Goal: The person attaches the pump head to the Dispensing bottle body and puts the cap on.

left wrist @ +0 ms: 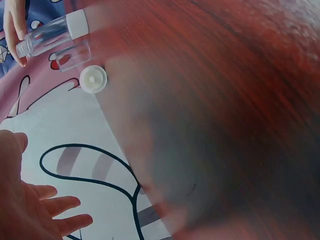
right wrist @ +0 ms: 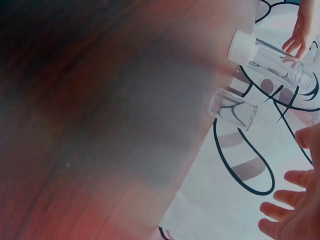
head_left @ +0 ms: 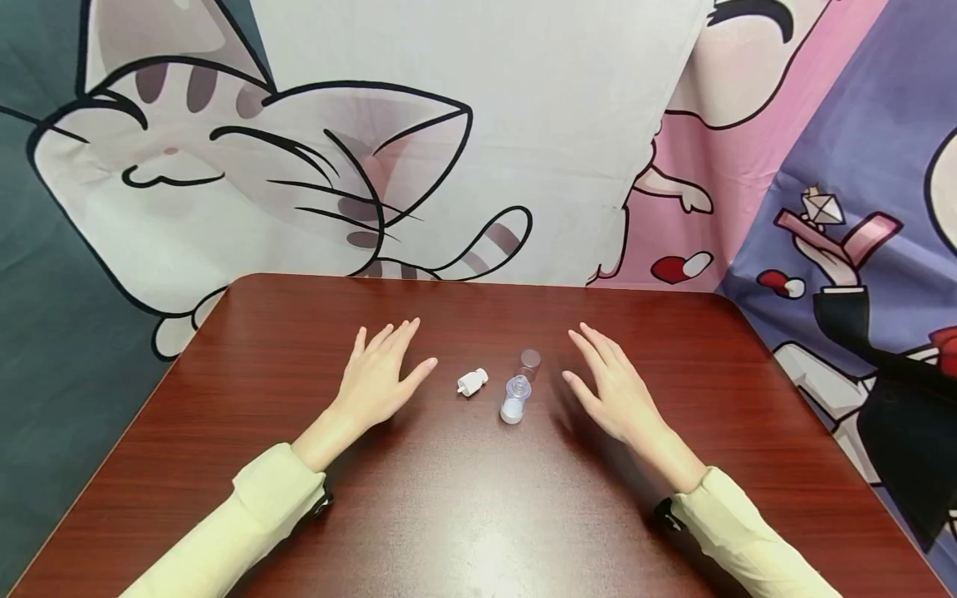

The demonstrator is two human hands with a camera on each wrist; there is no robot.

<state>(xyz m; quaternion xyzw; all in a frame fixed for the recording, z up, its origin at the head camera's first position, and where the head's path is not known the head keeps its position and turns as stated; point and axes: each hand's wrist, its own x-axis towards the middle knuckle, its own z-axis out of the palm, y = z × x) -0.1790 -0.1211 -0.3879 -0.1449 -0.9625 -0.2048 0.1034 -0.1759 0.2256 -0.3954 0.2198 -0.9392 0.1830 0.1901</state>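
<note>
A clear bottle (head_left: 516, 400) with a white base stands upright, its neck uncapped. Just behind it is a small clear cap (head_left: 530, 360), see-through in both wrist views. The white pump head (head_left: 472, 382) lies on its side to the bottle's left; the left wrist view shows its round white end (left wrist: 93, 79). My left hand (head_left: 377, 378) is left of the pump head, fingers spread and straight, holding nothing. On the other side, my right hand (head_left: 611, 386) is right of the bottle and cap, its fingers extended and holding nothing.
All three pieces are on a reddish-brown wooden table (head_left: 419, 515) with rounded far corners. Behind its far edge hangs a cloth (head_left: 568, 166) printed with cartoon figures. Dark bands (head_left: 668, 515) show at the cuffs of both pale sleeves.
</note>
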